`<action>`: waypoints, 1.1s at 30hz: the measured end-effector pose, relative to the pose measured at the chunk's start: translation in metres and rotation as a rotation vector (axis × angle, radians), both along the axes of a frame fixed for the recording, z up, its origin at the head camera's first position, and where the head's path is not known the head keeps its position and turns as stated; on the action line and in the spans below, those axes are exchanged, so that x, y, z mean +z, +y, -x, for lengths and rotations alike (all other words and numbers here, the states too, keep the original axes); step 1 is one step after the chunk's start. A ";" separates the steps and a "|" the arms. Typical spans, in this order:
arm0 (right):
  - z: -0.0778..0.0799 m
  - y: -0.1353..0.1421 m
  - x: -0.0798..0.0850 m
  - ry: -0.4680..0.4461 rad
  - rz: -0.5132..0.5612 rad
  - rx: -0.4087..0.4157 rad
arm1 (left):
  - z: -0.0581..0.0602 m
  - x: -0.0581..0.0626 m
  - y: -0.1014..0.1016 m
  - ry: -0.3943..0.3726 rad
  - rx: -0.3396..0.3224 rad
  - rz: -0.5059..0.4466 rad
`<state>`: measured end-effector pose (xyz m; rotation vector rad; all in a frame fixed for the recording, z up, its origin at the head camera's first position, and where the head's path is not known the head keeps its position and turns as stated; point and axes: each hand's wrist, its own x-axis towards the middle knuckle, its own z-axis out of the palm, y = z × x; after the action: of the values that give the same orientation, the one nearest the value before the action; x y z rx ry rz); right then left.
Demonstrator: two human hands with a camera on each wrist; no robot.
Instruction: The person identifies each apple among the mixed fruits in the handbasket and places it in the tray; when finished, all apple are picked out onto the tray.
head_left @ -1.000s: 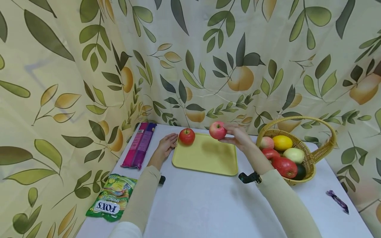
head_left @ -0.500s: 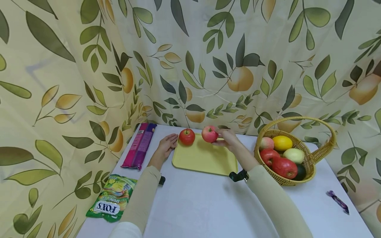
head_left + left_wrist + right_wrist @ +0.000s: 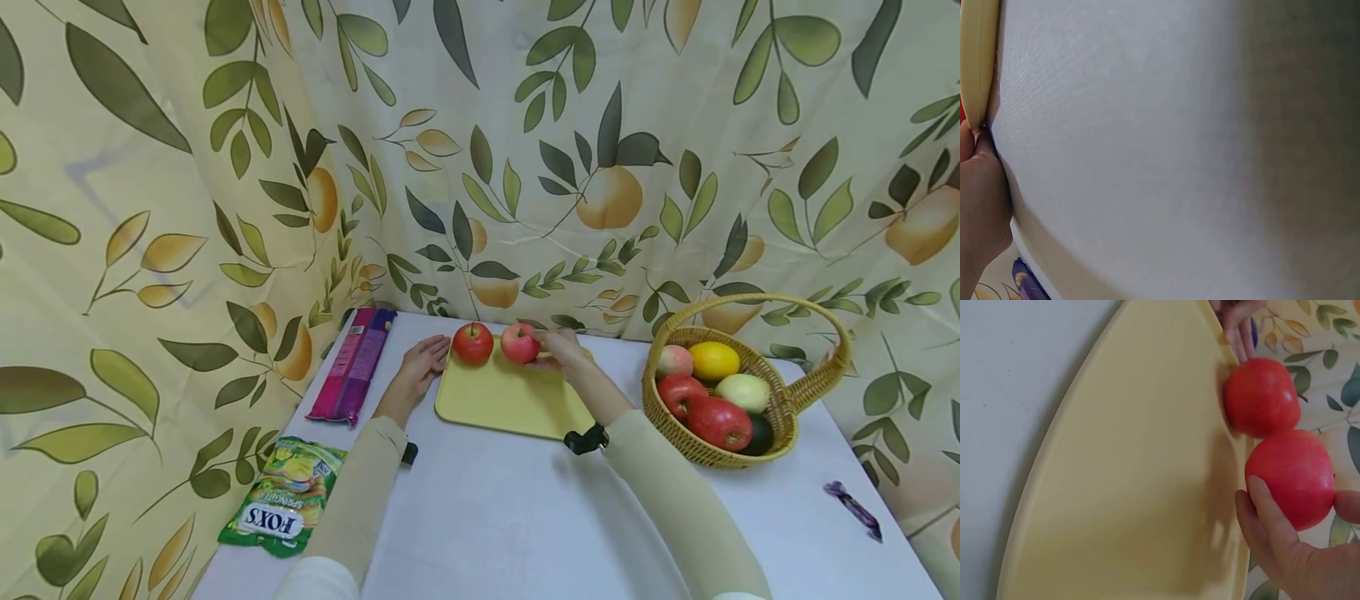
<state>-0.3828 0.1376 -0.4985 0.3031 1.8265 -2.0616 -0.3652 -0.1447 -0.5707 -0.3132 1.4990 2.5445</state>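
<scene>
A yellow tray lies on the white table, with a red apple at its far left corner. My left hand rests beside that corner, fingers extended along the rim; in the left wrist view the hand sits at the tray's end. My right hand holds a pinkish-red apple between thumb and fingers, over the far part of the tray. From the right wrist, the held apple is right up against the red apple, with fingertips on its near side.
At the right, a wicker basket with a tall handle holds several fruits, including a yellow lemon-like one. A purple wrapped candy lies farther right. At the left are a pink-purple packet and a green Fox's bag.
My right hand has carried the pinkish-red apple leftward and slightly down, to beside the red apple. My left hand has stayed at the tray's corner.
</scene>
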 end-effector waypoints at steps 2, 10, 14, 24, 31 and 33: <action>0.015 0.003 -0.018 -0.002 0.016 -0.002 | -0.001 0.002 0.000 0.004 -0.008 0.003; 0.005 -0.007 -0.011 0.027 -0.052 0.008 | -0.004 0.003 0.000 0.005 -0.012 0.005; 0.001 -0.014 -0.008 0.031 -0.112 -0.016 | -0.003 0.003 0.000 0.014 -0.011 0.009; 0.001 -0.016 -0.007 0.044 -0.238 -0.018 | -0.002 0.001 0.001 0.019 -0.016 0.013; -0.001 -0.011 -0.003 0.048 -0.273 -0.002 | -0.002 0.001 0.000 0.013 -0.005 0.006; -0.001 -0.009 -0.004 0.036 -0.252 0.001 | -0.002 0.002 0.000 0.010 0.000 0.007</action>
<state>-0.3817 0.1284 -0.5024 0.3332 2.1101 -1.8474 -0.3635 -0.1446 -0.5691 -0.3019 1.5112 2.5449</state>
